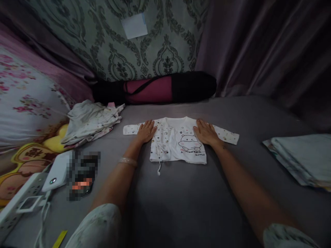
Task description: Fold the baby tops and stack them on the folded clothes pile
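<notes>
A small white baby shirt (178, 141) lies spread out on the grey bed sheet (186, 199), both sleeves stretched to the sides. Its right front carries a cartoon animal and lettering; the left front has a small scattered print, and a tie string hangs past the hem. My left hand (147, 131) rests flat on the shirt where the left sleeve meets the body, fingers stretched out. On the opposite shoulder, my right hand (207, 132) presses flat with its fingers extended. Neither hand grips the cloth.
Crumpled printed clothes (90, 120) lie at left beside a floral pillow (26, 89). Nearer are a white power bank (57, 172), a blurred-out object (82, 175) and a power strip (23, 203). Folded cloth (302, 158) sits at right. A black-and-maroon long bag (155, 89) lies along the wall.
</notes>
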Demonstrator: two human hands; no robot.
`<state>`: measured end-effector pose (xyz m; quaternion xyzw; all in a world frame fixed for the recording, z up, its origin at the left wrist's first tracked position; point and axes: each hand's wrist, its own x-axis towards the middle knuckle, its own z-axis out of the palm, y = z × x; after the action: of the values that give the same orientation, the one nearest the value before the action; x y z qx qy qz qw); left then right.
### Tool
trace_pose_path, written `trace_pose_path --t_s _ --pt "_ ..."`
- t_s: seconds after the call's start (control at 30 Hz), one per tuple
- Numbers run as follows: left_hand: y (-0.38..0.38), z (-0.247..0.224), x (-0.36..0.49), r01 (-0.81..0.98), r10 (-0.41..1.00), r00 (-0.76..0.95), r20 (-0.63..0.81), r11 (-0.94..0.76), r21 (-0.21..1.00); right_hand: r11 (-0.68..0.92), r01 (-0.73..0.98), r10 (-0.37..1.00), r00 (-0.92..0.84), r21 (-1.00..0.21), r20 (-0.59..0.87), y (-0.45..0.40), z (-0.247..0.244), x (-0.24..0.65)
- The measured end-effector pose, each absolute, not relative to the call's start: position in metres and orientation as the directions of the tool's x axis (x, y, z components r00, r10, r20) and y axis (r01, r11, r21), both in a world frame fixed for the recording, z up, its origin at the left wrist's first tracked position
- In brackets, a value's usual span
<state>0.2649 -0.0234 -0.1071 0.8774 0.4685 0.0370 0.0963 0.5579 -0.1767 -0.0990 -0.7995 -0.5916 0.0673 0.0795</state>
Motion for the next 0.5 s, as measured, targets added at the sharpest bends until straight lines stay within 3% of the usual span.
trace_pose_path --t_s 0.1,0.23,0.4,0.5 --pt "-0.032 -0.100 0.267 0.835 0.859 0.512 0.023 -0.504 0.221 -0.260 0.939 0.962 0.272 -0.226 0.021 -0.181 -0.093 0.558" --pt "-0.067 -0.077 0.277 0.834 0.881 0.415 0.227 -0.468 0.291 -0.148 0.958 0.972 0.187 -0.245 0.145 -0.191 -0.068 0.536" --pt "-0.133 -0.054 0.297 0.678 0.855 0.485 0.186 -0.501 0.537 0.130 0.880 0.984 -0.171 -0.457 -0.049 -0.200 -0.043 0.471" --pt "-0.161 -0.059 0.303 0.714 0.885 0.447 0.129 -0.439 0.545 0.111 0.887 0.973 -0.188 -0.448 -0.131 -0.205 -0.044 0.439"
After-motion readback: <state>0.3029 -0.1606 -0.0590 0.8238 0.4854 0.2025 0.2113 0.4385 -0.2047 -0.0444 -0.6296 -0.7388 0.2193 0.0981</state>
